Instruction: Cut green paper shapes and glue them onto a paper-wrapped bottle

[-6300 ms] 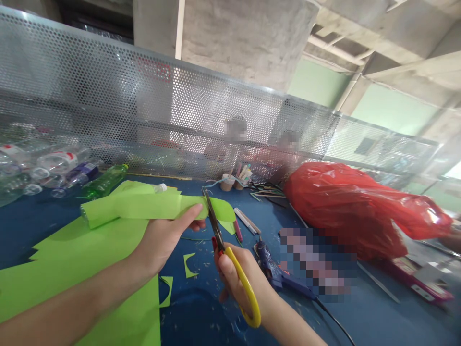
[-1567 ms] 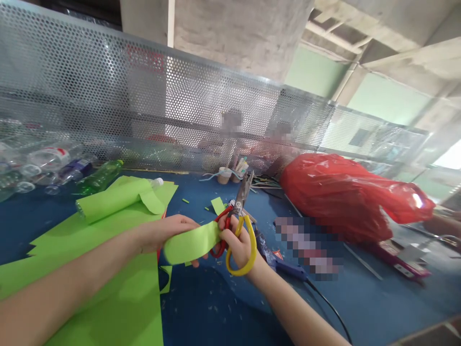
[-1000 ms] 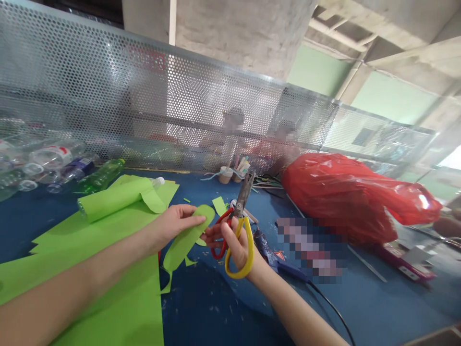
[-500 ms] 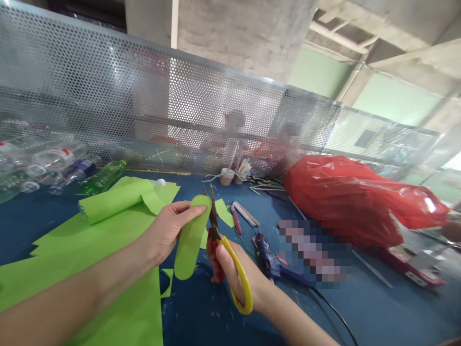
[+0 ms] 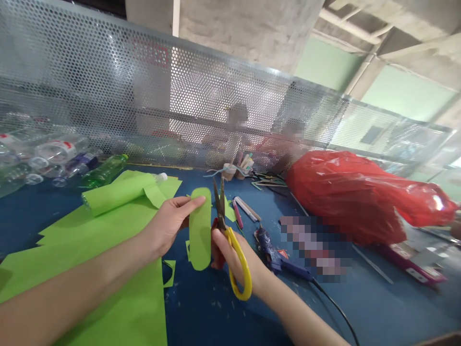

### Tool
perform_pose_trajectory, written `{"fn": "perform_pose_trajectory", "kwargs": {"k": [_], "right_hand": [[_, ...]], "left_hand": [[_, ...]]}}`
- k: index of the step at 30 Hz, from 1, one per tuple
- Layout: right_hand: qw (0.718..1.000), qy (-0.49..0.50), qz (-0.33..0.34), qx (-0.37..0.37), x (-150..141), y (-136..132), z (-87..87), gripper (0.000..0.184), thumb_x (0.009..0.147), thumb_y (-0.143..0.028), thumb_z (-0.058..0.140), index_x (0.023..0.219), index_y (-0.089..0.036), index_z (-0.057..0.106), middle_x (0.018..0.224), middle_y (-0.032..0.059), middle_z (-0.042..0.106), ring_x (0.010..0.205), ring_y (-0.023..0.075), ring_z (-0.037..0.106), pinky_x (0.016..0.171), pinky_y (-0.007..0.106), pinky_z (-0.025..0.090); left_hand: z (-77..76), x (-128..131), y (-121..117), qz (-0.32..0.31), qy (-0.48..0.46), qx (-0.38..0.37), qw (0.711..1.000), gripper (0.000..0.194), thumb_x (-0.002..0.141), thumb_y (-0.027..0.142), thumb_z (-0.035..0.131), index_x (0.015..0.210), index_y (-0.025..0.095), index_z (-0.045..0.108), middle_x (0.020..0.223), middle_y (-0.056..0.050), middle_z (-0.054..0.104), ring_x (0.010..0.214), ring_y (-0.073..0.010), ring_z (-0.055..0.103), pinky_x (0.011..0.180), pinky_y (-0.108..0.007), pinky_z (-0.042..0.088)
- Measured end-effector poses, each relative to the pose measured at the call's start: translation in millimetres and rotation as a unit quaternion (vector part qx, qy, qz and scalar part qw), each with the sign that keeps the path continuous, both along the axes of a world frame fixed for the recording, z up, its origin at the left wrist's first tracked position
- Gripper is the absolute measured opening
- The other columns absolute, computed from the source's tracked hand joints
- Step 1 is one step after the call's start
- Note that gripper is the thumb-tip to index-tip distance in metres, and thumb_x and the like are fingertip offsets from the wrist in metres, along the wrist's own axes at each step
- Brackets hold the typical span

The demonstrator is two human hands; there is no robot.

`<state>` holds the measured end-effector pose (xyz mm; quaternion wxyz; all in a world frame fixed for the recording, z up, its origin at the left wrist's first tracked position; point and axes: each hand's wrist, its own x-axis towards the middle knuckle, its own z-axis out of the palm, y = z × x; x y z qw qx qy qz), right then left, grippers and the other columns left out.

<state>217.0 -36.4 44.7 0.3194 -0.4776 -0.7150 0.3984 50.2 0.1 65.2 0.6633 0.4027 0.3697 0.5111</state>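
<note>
Between thumb and fingers, my left hand [image 5: 173, 218] pinches the top of a light green paper strip [image 5: 200, 235] with rounded ends, which hangs upright over the table. My right hand [image 5: 234, 257] is wrapped round the handles of scissors [image 5: 221, 211], one loop yellow and one red. The blades point away from me, slightly apart, just right of the strip's upper edge; I see a small gap between them. Left of the hands, a plastic bottle wrapped in green paper [image 5: 120, 193] lies on large green sheets [image 5: 118, 288].
A blue glue gun [image 5: 268, 250] with a black cord lies right of my right hand, beside markers [image 5: 247, 209]. A red plastic bag [image 5: 345, 194] fills the right. Empty bottles [image 5: 54, 153] lie far left. A perforated metal screen [image 5: 144, 105] borders the blue table [image 5: 201, 312].
Earlier I held the bottle's paper flap at the scissors; now my left hand holds a separate strip. Since half a second ago the strip has turned upright, and the blades stand further right of it.
</note>
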Motion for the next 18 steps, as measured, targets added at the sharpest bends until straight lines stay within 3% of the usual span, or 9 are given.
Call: {"fn": "perform_pose_trajectory", "kwargs": {"k": [5, 10, 13, 16, 18], "right_hand": [[0.990, 0.098, -0.005, -0.100, -7, 4, 3.7, 0.015, 0.079, -0.032, 0.055, 0.072, -0.019, 0.052, 0.053, -0.0019, 0.057, 0.052, 0.0147, 0.057, 0.056, 0.028, 0.048], [0.970, 0.200, -0.020, -0.139, -9, 12, -2.7, 0.016, 0.066, -0.024, 0.062, 0.074, -0.019, 0.050, 0.055, -0.0073, 0.053, 0.048, 0.0097, 0.053, 0.051, 0.023, 0.047], [0.981, 0.150, -0.031, -0.122, -7, 13, -2.2, 0.013, 0.069, -0.024, 0.062, 0.070, -0.019, 0.050, 0.054, -0.0061, 0.053, 0.046, 0.0097, 0.053, 0.050, 0.022, 0.046], [0.993, 0.010, -0.082, -0.080, -2, 11, 5.1, 0.027, 0.082, -0.041, 0.053, 0.066, -0.019, 0.049, 0.051, -0.0021, 0.055, 0.043, 0.0127, 0.054, 0.048, 0.025, 0.044], [0.987, -0.107, -0.118, -0.015, 4, 8, 11.4, 0.037, 0.087, -0.050, 0.046, 0.067, -0.020, 0.050, 0.056, 0.0016, 0.059, 0.048, 0.0159, 0.058, 0.049, 0.026, 0.042]], "left_hand": [[-5.2, -1, 3, 0.029, 0.008, -0.003, 1.000, 0.027, 0.066, 0.039, 0.077, 0.074, 0.015, 0.067, 0.068, -0.003, 0.071, 0.062, -0.0170, 0.065, 0.065, -0.031, 0.054], [-9.7, -3, 7, 0.020, 0.042, 0.008, 0.999, 0.026, 0.067, 0.040, 0.076, 0.078, 0.017, 0.068, 0.071, -0.004, 0.072, 0.072, -0.0232, 0.068, 0.068, -0.034, 0.054], [-15.4, -6, 13, 0.024, 0.065, 0.032, 0.997, 0.028, 0.065, 0.042, 0.077, 0.074, 0.017, 0.068, 0.072, -0.004, 0.072, 0.071, -0.0226, 0.068, 0.071, -0.035, 0.054], [-26.5, -13, 24, 0.022, 0.107, 0.063, 0.992, 0.031, 0.066, 0.045, 0.074, 0.076, 0.017, 0.069, 0.074, -0.004, 0.072, 0.069, -0.0203, 0.067, 0.071, -0.035, 0.054], [-35.7, -17, 32, 0.022, 0.134, 0.066, 0.989, 0.034, 0.066, 0.045, 0.075, 0.080, 0.015, 0.070, 0.074, -0.005, 0.072, 0.068, -0.0201, 0.066, 0.071, -0.034, 0.053]]}}
